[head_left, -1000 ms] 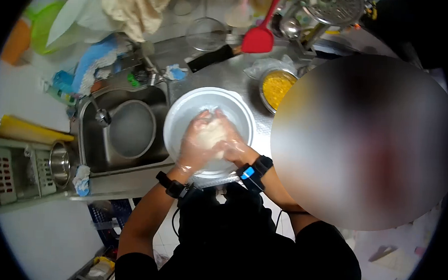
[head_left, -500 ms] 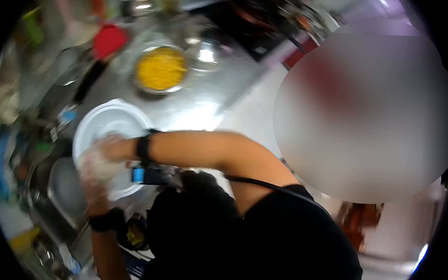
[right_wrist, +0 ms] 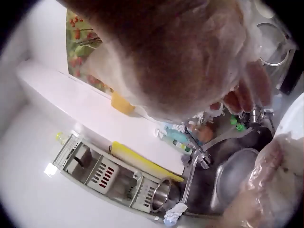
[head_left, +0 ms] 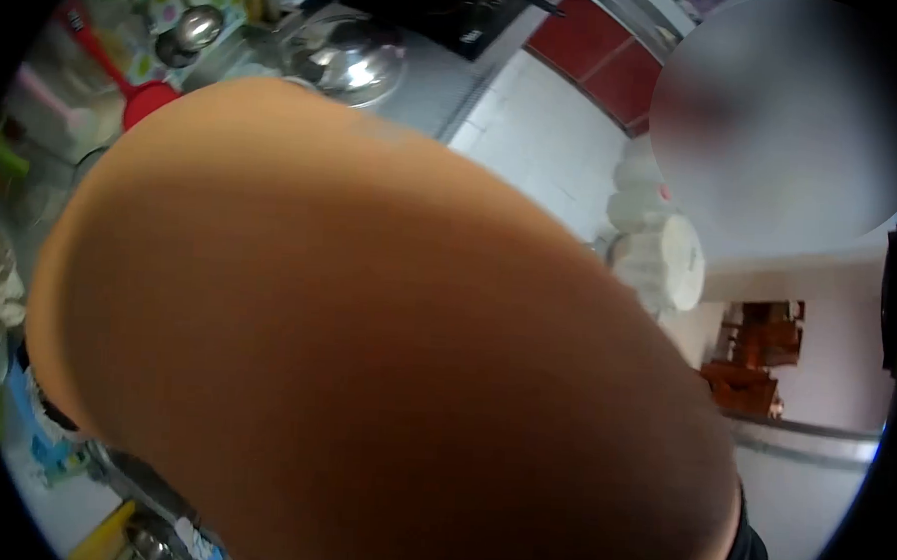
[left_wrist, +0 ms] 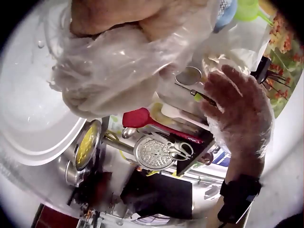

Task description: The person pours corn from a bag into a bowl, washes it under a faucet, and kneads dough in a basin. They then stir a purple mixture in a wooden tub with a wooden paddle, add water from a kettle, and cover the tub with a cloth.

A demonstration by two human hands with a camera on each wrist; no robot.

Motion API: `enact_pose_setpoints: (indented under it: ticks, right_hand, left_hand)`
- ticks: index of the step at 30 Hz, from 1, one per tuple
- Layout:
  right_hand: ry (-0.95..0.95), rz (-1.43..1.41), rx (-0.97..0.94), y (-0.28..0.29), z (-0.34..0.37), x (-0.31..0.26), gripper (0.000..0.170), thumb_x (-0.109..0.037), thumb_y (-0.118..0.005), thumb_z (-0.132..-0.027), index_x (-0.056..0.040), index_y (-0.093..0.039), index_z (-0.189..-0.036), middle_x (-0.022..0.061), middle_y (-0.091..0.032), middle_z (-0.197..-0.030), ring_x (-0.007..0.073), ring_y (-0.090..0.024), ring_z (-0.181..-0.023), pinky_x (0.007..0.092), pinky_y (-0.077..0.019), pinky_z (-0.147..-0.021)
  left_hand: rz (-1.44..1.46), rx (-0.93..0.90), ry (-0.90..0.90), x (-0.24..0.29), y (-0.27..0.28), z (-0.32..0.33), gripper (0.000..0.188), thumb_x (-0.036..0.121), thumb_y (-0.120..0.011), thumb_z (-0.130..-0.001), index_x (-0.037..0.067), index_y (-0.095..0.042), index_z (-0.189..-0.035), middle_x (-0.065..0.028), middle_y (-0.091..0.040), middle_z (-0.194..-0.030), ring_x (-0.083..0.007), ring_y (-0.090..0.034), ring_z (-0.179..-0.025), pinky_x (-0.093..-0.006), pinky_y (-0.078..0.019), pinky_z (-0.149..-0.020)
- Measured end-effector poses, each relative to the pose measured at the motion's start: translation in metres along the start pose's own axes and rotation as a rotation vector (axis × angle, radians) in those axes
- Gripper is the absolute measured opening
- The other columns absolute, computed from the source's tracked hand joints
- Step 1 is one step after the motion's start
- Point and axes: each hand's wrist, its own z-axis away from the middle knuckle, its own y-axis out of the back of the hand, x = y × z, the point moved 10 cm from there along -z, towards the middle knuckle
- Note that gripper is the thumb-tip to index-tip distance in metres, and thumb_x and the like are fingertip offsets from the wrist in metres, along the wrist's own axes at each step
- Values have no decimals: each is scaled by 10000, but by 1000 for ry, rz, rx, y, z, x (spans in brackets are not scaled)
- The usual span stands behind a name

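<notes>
Right hand (left_wrist: 240, 114) clear of basin rim (left_wrist: 59, 146)

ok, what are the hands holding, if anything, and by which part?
White lump, in the left hand; exactly where it's gripped can't be told, the hand hides it. Right hand holds nothing.

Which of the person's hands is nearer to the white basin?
The left. The left hand is close by the rim of the white basin; the right hand is raised farther away, its fingers extended.
</notes>
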Motion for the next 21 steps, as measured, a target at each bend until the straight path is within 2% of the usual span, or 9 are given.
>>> enact_pose_setpoints:
  ticks: [4, 8, 11, 12, 14, 15, 16, 18, 21]
  right_hand:
    - [265, 248, -128, -5, -25, -30, 285, -293, -487, -836, -49, -614, -911, 140, -610, -858, 248, -588, -788, 376, -479, -654]
    - [373, 448, -214, -1, -62, -22, 279, -294, -492, -822, -60, -621, -903, 138, -613, -852, 250, -582, -798, 381, -469, -663]
    - [74, 358, -126, 23, -56, 24, 274, -294, -496, -811, -68, -626, -896, 136, -615, -848, 252, -578, -806, 385, -462, -671]
    - [-157, 133, -59, 35, -40, 42, 273, -295, -497, -808, -71, -627, -894, 135, -616, -846, 252, -576, -808, 386, -460, -673]
    - [-644, -554, 116, 24, 7, 74, 418, -404, -415, -897, -45, -534, -1075, 142, -585, -989, 240, -554, -926, 380, -445, -794]
    - [-723, -791, 172, -1, 19, 75, 481, -459, -395, -896, -40, -507, -1105, 131, -574, -1018, 231, -548, -948, 367, -437, -826]
    - [-712, -1018, 184, -11, 18, 70, 509, -485, -393, -892, -41, -492, -1121, 120, -569, -1030, 224, -546, -955, 355, -436, -835]
    - [-619, -1451, 150, -15, 12, 53, 533, -511, -408, -884, -47, -477, -1137, 100, -567, -1036, 212, -549, -953, 336, -443, -833]
    - [-683, -1716, 100, -22, 13, 56, 493, -499, -447, -873, -71, -495, -1113, 84, -574, -1004, 187, -563, -910, 311, -464, -794]
  left_hand:
    - [169, 24, 73, 3, -3, 4, 478, 229, -527, -854, -40, -383, -1222, -186, -475, -1180, -283, -481, -1090, -377, -428, -902]
    - [461, 79, 212, -4, -4, 0, 479, 211, -541, -849, -32, -373, -1225, -182, -475, -1179, -272, -487, -1085, -375, -437, -903]
    - [796, 200, 361, -43, -9, -8, 481, 198, -552, -845, -26, -365, -1227, -179, -474, -1178, -264, -491, -1081, -373, -444, -904]
    - [875, 263, 406, -63, -7, -10, 498, 170, -569, -832, -15, -345, -1236, -171, -479, -1170, -253, -506, -1062, -362, -448, -910]
    - [757, 274, 319, -58, -3, -18, 501, 165, -580, -827, -11, -341, -1230, -162, -487, -1162, -257, -519, -1042, -346, -448, -903]
    - [697, 279, 285, -50, -5, -18, 503, 162, -586, -824, -9, -339, -1227, -157, -492, -1157, -259, -526, -1032, -338, -448, -900]
    - [351, 247, 128, -14, -2, -27, 511, 169, -624, -795, 5, -347, -1192, -154, -491, -1155, -271, -508, -1059, -337, -437, -893]
    - [19, 267, -227, 20, -6, -26, 567, 190, -712, -713, 30, -379, -1143, -170, -465, -1179, -283, -486, -1079, -356, -420, -890]
    - [-211, 79, -414, 39, -15, -26, 674, 239, -791, -602, 87, -407, -1134, -208, -398, -1231, -333, -435, -1123, -396, -389, -916]
